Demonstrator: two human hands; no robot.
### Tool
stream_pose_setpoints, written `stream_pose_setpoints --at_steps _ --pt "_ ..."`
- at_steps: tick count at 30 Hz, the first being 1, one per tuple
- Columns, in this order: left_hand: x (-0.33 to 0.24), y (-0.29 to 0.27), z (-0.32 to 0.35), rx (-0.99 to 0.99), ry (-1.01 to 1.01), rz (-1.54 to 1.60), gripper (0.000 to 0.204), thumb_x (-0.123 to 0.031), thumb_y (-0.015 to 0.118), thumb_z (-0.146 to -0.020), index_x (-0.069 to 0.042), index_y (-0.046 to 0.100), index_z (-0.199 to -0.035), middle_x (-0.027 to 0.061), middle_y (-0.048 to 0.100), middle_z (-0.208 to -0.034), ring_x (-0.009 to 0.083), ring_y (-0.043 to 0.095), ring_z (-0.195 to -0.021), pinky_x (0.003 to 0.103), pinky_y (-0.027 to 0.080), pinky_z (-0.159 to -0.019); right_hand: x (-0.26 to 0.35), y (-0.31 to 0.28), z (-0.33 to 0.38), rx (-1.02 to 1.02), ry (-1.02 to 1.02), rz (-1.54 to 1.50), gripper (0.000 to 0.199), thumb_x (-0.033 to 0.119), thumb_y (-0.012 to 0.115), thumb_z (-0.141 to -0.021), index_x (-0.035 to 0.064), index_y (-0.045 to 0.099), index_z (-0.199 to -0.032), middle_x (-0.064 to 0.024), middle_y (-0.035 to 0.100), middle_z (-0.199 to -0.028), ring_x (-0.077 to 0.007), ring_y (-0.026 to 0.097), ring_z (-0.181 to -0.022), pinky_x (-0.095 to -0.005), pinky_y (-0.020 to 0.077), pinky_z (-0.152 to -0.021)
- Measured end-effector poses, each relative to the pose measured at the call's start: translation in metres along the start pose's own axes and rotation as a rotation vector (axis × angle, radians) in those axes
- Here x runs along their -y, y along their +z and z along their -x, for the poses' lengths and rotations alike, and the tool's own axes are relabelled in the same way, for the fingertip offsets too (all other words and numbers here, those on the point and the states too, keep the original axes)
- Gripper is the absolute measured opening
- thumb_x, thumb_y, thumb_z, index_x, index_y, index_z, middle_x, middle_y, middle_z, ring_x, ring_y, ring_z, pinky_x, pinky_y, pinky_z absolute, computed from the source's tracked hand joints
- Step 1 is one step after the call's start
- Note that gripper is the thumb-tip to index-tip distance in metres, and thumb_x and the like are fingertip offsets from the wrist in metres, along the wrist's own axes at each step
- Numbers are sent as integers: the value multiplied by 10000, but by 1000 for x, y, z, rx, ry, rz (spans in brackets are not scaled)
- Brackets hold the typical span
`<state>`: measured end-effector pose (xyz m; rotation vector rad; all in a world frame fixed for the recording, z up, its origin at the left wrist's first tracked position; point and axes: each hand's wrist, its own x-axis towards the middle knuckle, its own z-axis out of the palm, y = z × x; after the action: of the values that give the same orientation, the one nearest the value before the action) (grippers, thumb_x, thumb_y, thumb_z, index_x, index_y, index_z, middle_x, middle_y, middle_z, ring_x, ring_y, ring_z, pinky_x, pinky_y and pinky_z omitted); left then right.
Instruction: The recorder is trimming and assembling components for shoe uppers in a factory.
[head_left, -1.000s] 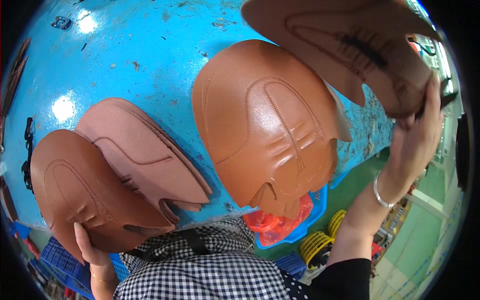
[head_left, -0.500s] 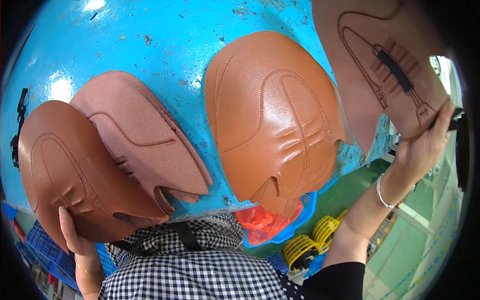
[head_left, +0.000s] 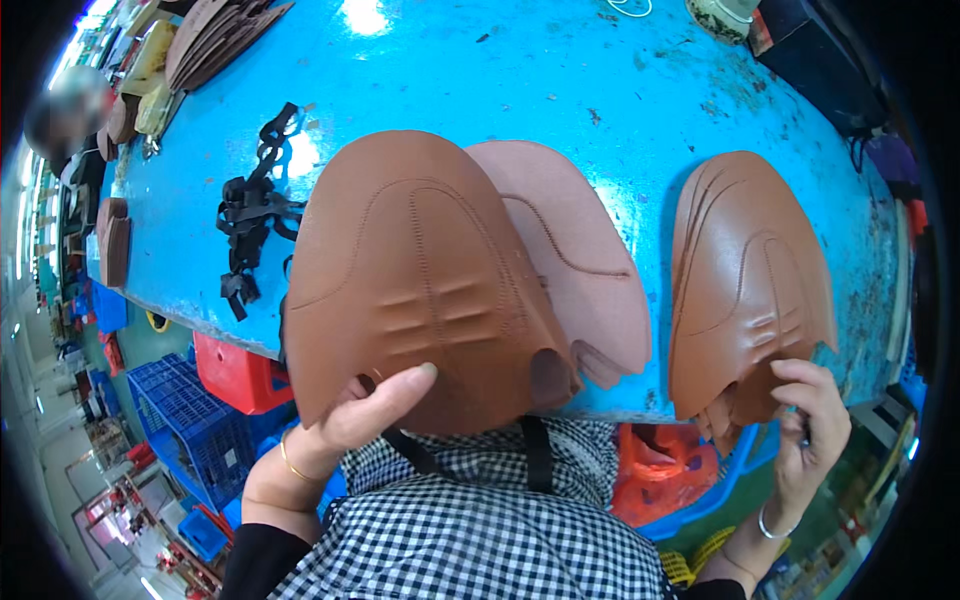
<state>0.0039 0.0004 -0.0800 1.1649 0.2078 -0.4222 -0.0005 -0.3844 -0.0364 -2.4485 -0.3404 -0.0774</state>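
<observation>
My left hand grips a brown stitched leather shoe upper by its lower edge, thumb on the smooth face. It is raised over pinkish-brown uppers lying fuzzy side up on the blue table. To the right, smooth brown uppers lie stacked, notched ends toward me. My right hand is at the lower right of that stack, fingers curled around a small dark object I cannot make out. Whether its fingertips touch the stack is unclear.
Black straps lie left of the uppers. More brown pieces are piled at the far left. Below the table edge are a blue crate, a red stool and a blue basket with a red bag. A dark box stands far right.
The upper that my right hand held up, fuzzy side showing, is out of that hand. My right hand has come down by the right stack. The view has shifted left; my left hand keeps its upper.
</observation>
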Motion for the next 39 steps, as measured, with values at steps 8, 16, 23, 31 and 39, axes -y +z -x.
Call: stream_pose_setpoints --at_steps 8,16,23,31,39 --pt "-2 35 18 441 -158 -83 445 -189 542 -1012 -3 506 -1415 155 570 -1391 259 557 -1271 408 434 -1087 53 66 11 18 562 -910 773 364 878 -765 -60 551 -1323 -126 702 -1225 14 348 -587 -157 288 -540" --pt "13 44 24 537 -181 -113 428 -184 568 -1001 3 537 -1385 159 600 -1352 262 582 -1236 412 445 -1067 76 92 4 120 497 -1141 667 182 910 -729 -45 566 -1253 -4 654 -1010 -22 519 -823 -161 382 -676" --pt "16 39 24 472 -181 -154 413 -179 592 -990 7 565 -1358 163 626 -1318 265 603 -1204 415 455 -1049 108 90 11 -91 500 -970 376 73 804 -806 -2 587 -1105 -45 661 -984 -91 603 -881 -239 481 -789" --pt "19 36 29 387 260 -332 325 -103 650 -936 42 642 -1226 179 680 -1182 289 648 -1076 417 492 -959 125 95 14 -202 437 -951 335 53 773 -802 17 569 -1065 -49 666 -955 -72 600 -828 -228 483 -734" --pt "27 30 33 373 623 -607 319 -79 665 -915 79 643 -1191 196 676 -1172 327 646 -1079 468 480 -971 126 103 14 -201 461 -1017 345 82 757 -816 19 559 -1091 -49 651 -992 -89 588 -879 -256 479 -795"
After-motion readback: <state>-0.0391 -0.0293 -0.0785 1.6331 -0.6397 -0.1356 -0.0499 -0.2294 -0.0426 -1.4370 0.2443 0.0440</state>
